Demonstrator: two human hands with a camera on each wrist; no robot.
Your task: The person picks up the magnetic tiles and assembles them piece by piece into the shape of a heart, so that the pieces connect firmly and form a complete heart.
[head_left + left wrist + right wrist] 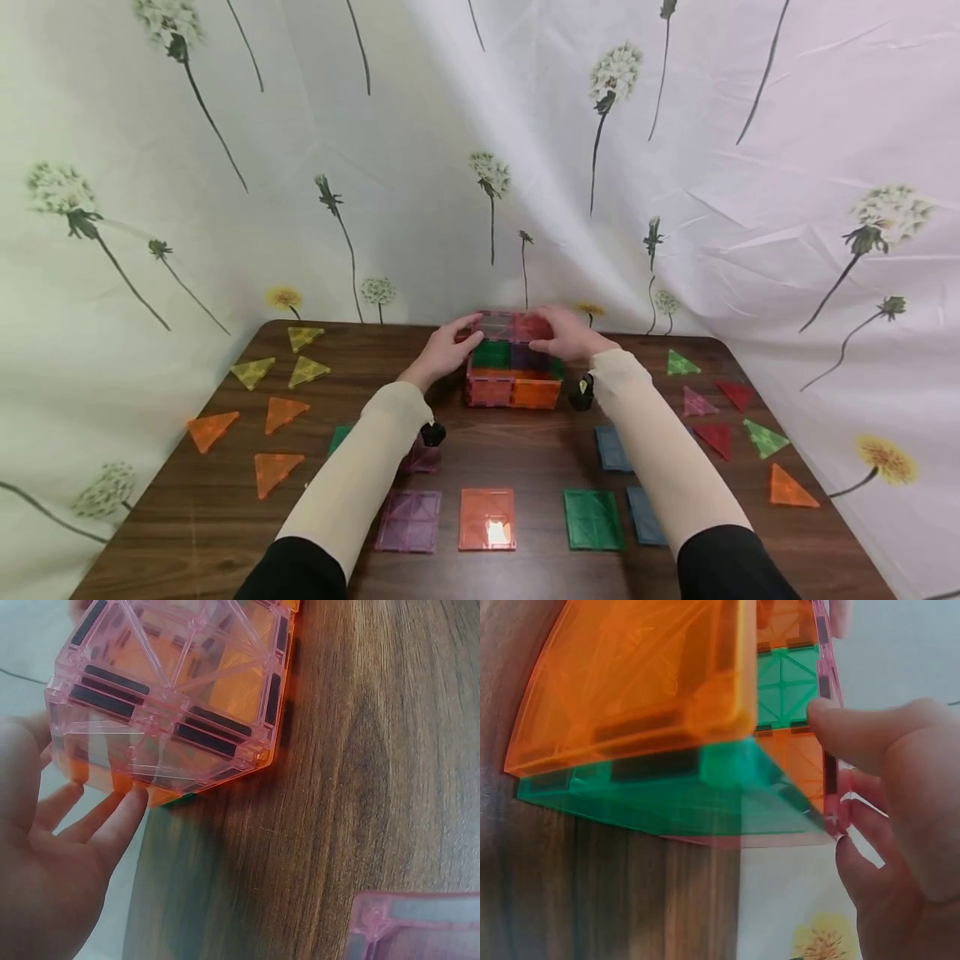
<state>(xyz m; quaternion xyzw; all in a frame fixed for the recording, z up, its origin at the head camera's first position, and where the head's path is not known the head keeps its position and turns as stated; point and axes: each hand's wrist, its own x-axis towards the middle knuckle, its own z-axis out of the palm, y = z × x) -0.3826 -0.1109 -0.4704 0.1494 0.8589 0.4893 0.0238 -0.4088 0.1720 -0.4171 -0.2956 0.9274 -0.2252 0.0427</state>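
A box of see-through magnetic tiles (pixel 491 392) stands at the back middle of the table, with red-pink and orange tiles in front and green and purple inside. Pinkish tiles (pixel 495 325) rise along its back edge. My left hand (pixel 442 354) holds the box at its back left corner; fingertips touch behind the pink side tile (pixel 195 652), and the thumb tip is partly hidden. At the back right, my right hand (pixel 566 333) pinches a red-pink tile (pixel 531 327), thumb inside and fingers behind. An orange tile (pixel 645 675) and a green tile (pixel 630 795) form the near corner.
Flat square tiles lie in front: purple (pixel 408 521), orange (pixel 487 518), green (pixel 594 519) and blue (pixel 613 448). Yellow triangles (pixel 307 371) and orange triangles (pixel 276 472) are at left; red triangles (pixel 714 439) and green triangles (pixel 765 437) at right. A flowered curtain (pixel 420 167) hangs behind the table.
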